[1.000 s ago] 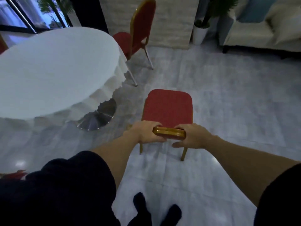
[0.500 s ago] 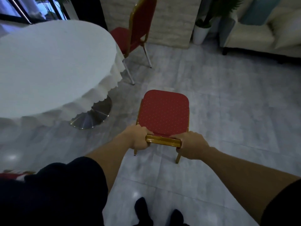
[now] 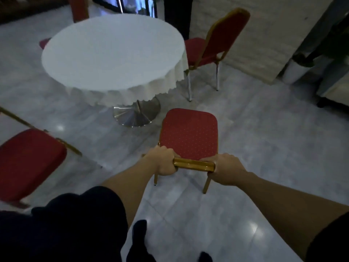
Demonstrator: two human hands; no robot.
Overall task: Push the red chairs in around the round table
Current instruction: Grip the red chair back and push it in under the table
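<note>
A red chair with a gold frame stands in front of me, its seat pointing toward the round table under a white cloth. My left hand and my right hand both grip the gold top rail of its backrest. The seat's front edge is a short way from the table's steel base. A second red chair sits at the table's right side, seat partly under the cloth. A third red chair stands at the left, apart from the table. A fourth red chair shows behind the table.
A pale brick wall rises at the right back. A white plant pot stands by it, and a sofa corner is at the far right. Grey tiled floor surrounds the table. My dark shoes show at the bottom.
The view has swung left, bringing the whole table and the left chair into sight. The held chair now points more toward the table's base. Both hands keep their grip on the backrest.
</note>
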